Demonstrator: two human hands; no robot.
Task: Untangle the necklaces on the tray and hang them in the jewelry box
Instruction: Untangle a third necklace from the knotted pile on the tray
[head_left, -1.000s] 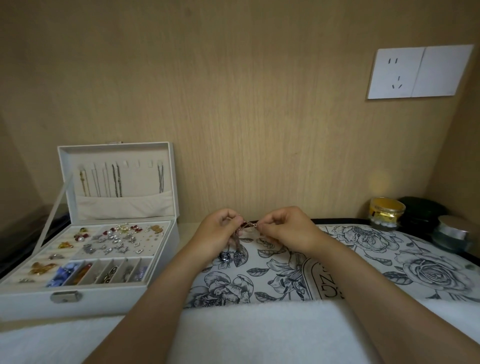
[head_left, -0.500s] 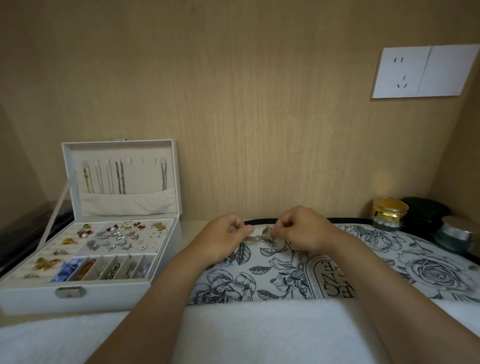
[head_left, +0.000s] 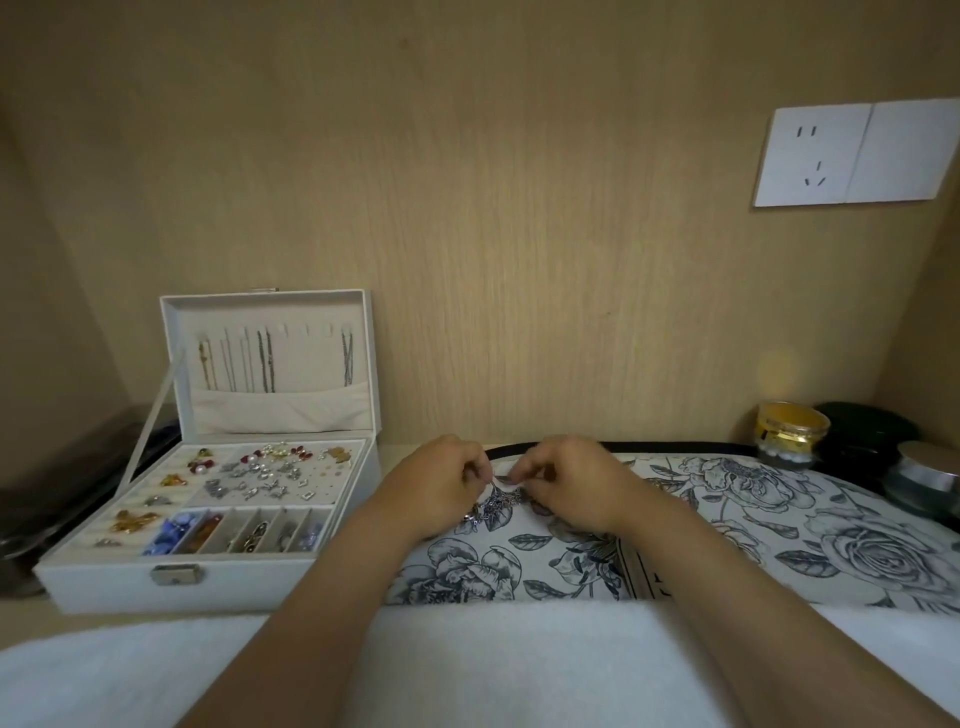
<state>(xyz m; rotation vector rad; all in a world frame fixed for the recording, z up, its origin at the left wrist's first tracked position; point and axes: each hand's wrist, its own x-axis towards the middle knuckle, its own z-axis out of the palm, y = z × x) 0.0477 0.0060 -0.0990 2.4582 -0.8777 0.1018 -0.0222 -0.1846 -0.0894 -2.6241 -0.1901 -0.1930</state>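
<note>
Wood-grain panelling backs a pale shelf, with a white wall socket (head_left: 852, 153) high above and to the right of the right hand (head_left: 569, 483). Both hands sit knuckles-up and close together, fingers curled. The left hand (head_left: 436, 483) pinches a thin chain at its fingertips, and the right hand pinches the same necklace tangle (head_left: 496, 503). The tangle lies between and just under the two hands, on the floral tray (head_left: 857, 540). The hands cover part of the knot, and its strands are too fine to count. A white towel (head_left: 493, 670) hides the tray's near edge, and both forearms cross it. To the left of the left hand stands the open jewelry box (head_left: 208, 582), with hung chains (head_left: 266, 364) in its raised lid (head_left: 291, 415) and small pieces in its compartments. Beyond the right hand, a gold jar (head_left: 792, 434), a dark container (head_left: 865, 431) and a silver-lidded jar (head_left: 927, 480) stand by the tray's far rim. The frame edge cuts off the last of these.
</note>
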